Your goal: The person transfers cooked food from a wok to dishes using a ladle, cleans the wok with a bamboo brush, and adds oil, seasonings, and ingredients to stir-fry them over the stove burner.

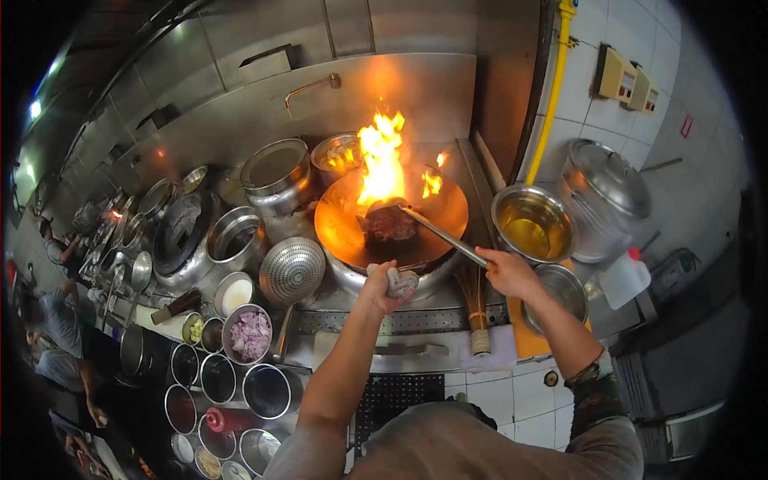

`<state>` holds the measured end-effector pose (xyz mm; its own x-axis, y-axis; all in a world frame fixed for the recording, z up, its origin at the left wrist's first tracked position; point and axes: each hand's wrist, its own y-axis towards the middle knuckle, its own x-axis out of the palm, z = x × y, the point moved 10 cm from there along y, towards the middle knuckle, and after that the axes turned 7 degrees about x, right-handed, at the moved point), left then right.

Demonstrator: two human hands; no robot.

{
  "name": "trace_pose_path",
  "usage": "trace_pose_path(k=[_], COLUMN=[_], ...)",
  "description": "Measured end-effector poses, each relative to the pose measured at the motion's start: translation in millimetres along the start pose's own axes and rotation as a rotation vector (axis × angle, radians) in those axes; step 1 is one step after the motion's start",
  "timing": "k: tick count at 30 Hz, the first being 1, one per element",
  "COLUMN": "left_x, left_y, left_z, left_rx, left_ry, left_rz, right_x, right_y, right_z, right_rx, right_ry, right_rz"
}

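A wide wok (336, 220) sits on the burner with dark, sauce-coated pieces of food (390, 227) in it. Tall flames (380, 156) rise from its far side. My left hand (379, 291) is closed around a folded grey cloth (402, 282) at the wok's near rim; whether a handle lies under the cloth is hidden. To the right, my right hand (510, 274) grips the long metal handle of a ladle (445, 234). The ladle's head reaches into the wok at the food, partly lost in the glare.
At right stand a steel bowl of yellow oil (530, 237) and a lidded pot (612, 180). A bamboo brush (478, 320) lies near the front edge. Leftward are a perforated strainer (292, 270), chopped onion (250, 334) in a bowl, and several steel containers. Other people work far left.
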<state>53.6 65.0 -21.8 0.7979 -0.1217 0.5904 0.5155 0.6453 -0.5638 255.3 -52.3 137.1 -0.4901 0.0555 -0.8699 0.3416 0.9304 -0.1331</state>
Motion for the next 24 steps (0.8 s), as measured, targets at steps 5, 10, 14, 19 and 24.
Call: trace_pose_path(k=[5,10,14,19,24], left_x=[14,10,33,31,-5], left_y=[-22,14,-42,-22,-56], left_z=[12,-1,6,-1,-31], left_rx=[0.054,0.063,0.204,0.082,0.276], left_ry=[-0.148,-0.095,-0.118,-0.061,-0.001], left_rz=[0.015,0.074,-0.165,-0.018,-0.145], right_x=[-17,-13,-78,-43,-47], right_y=[-15,12,-15,9,-13], right_z=[11,2,21,46,37], right_rx=[-0.036,0.027,-0.199,-0.347,-0.103], right_ry=[0.079,-0.093,-0.029,0.058,-0.099], right_rz=[-0.037,0.022,0.043,-0.090,0.081])
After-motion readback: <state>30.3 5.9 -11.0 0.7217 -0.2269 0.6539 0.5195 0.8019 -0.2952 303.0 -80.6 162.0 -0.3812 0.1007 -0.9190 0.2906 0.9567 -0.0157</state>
